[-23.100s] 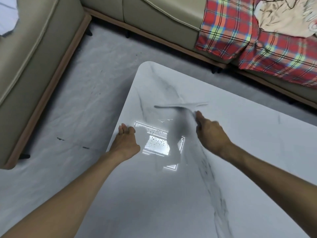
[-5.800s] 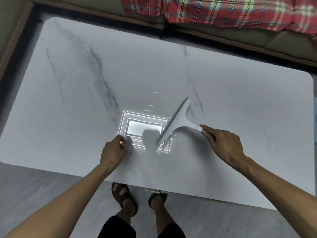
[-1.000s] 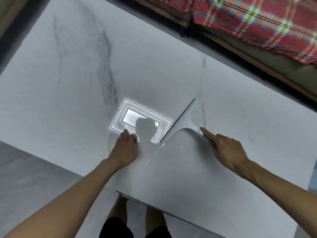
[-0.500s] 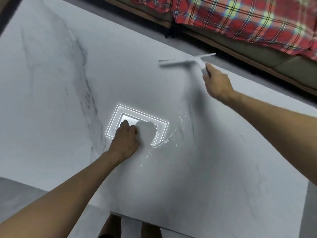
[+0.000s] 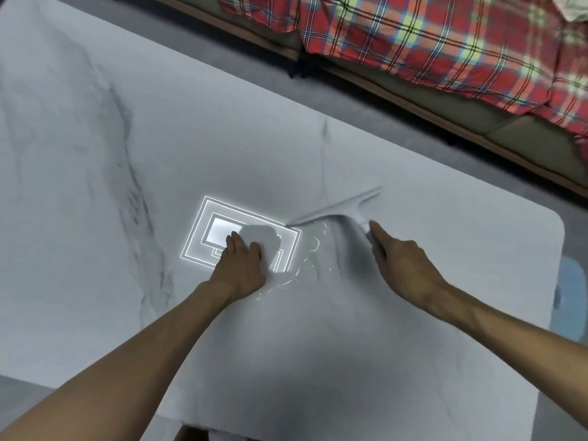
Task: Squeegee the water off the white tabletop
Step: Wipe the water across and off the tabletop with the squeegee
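Observation:
A white marble-veined tabletop [image 5: 159,154] fills most of the view. My right hand [image 5: 404,262] grips the handle of a white squeegee [image 5: 337,210], whose blurred blade lies slanted on the table right of centre. Streaks and beads of water [image 5: 310,256] glisten just below the blade, between my two hands. My left hand [image 5: 240,264] rests on the tabletop with its fingers curled together, over the bright rectangular reflection of a ceiling light [image 5: 219,230]. It holds nothing that I can see.
A sofa with a red plaid blanket [image 5: 429,43] runs along the far side, behind a strip of grey floor [image 5: 366,100]. The table's rounded right corner [image 5: 553,221] is near a blue object [image 5: 572,281] on the floor. The near table edge [image 5: 191,424] is at the bottom.
My right hand has pulled the squeegee from the far edge of the table back toward me, down to the wet patch. My left hand stays on the table.

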Tool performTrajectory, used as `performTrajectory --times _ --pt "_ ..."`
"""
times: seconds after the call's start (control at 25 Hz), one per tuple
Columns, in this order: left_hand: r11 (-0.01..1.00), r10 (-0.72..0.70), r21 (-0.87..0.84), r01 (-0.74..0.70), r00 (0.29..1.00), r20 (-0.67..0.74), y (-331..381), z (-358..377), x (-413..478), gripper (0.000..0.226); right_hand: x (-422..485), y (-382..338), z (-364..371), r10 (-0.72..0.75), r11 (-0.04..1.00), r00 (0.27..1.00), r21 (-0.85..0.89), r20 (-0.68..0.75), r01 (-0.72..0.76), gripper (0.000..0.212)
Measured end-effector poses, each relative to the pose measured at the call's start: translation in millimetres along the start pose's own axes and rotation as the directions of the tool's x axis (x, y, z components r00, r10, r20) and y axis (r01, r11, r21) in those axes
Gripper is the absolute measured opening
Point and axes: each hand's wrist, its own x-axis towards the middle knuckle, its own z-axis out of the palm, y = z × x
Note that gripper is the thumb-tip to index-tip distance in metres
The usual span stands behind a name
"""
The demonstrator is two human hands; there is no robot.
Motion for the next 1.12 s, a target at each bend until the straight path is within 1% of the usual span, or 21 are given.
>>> performTrajectory --times 0.04,0.08,0.12,0.2,0.28,0.32,0.36,0.44,0.52,0.6,0.72,0.8,0.88,1.0,1.08,1.12 --pt "1.0 -0.008 -0.001 0.008 1.0 0.026 2 -3 1 0.043 -6 2 -5 0.011 1.0 1.0 0.025 0.026 -0.012 0.045" --pt "1.0 -0.012 -0.007 0.012 0.999 0.036 3 -6 2 0.044 0 1 -12 0.001 0.999 1.0 0.044 -0.002 -0.001 0.043" --pt "1.0 -0.019 -0.015 0.02 0.999 0.027 3 -8 3 0.043 15 -3 -21 -0.02 0.998 0.997 0.053 -0.073 0.024 0.04" --pt "0.997 -0.047 -0.065 0.042 0.995 -0.083 -2 -10 6 0.034 65 -24 -41 -0.028 0.996 0.981 0.076 -0.192 0.043 0.03" --pt "0.988 -0.106 -0.138 0.071 0.959 -0.263 -12 -11 5 0.015 127 -58 -58 0.049 0.989 0.978 0.144 -0.203 -0.02 0.027" --pt "0.981 -0.141 -0.176 0.088 0.936 -0.322 -20 -12 4 0.002 154 -78 -61 0.091 0.98 0.978 0.191 -0.188 -0.055 0.029" --pt "0.969 -0.186 -0.221 0.107 0.909 -0.374 -27 -13 5 0.01 177 -100 -61 0.112 0.971 0.977 0.231 -0.179 -0.069 0.033" --pt "0.947 -0.246 -0.299 0.121 0.871 -0.425 -43 -15 4 0.024 200 -141 -50 0.08 0.968 0.981 0.249 -0.177 -0.034 0.042" --pt "0.935 -0.255 -0.338 0.106 0.864 -0.435 -55 -18 2 0.028 201 -170 -29 -0.027 0.982 0.983 0.178 -0.181 0.06 0.047" --pt "0.933 -0.242 -0.35 0.087 0.87 -0.429 -62 -22 -2 0.031 184 -176 -8 -0.151 0.983 0.975 0.076 -0.165 0.165 0.047" --pt "0.952 -0.181 -0.304 0.037 0.87 -0.459 -58 -26 -6 0.042 147 -142 7 -0.258 0.966 0.958 -0.043 -0.123 0.255 0.045" --pt "0.969 -0.128 -0.246 0.012 0.878 -0.461 -49 -26 -5 0.043 122 -98 8 -0.277 0.955 0.959 -0.124 -0.06 0.268 0.052" --pt "0.976 -0.092 -0.22 -0.007 0.896 -0.435 -37 -25 -2 0.039 93 -46 5 -0.244 0.958 0.969 -0.158 -0.02 0.238 0.057" --pt "0.988 0.023 -0.133 -0.074 0.938 -0.347 -13 -19 9 0.024 41 30 -7 -0.138 0.97 0.99 -0.199 0.006 0.137 0.051" --pt "0.993 0.061 -0.077 -0.085 0.96 -0.273 6 -13 17 0.026 18 63 -21 -0.091 0.977 0.996 -0.195 -0.006 0.088 0.046" --pt "0.995 0.046 -0.076 -0.065 0.972 -0.229 15 -10 20 0.028 16 72 -30 -0.087 0.98 0.995 -0.181 -0.038 0.079 0.045"
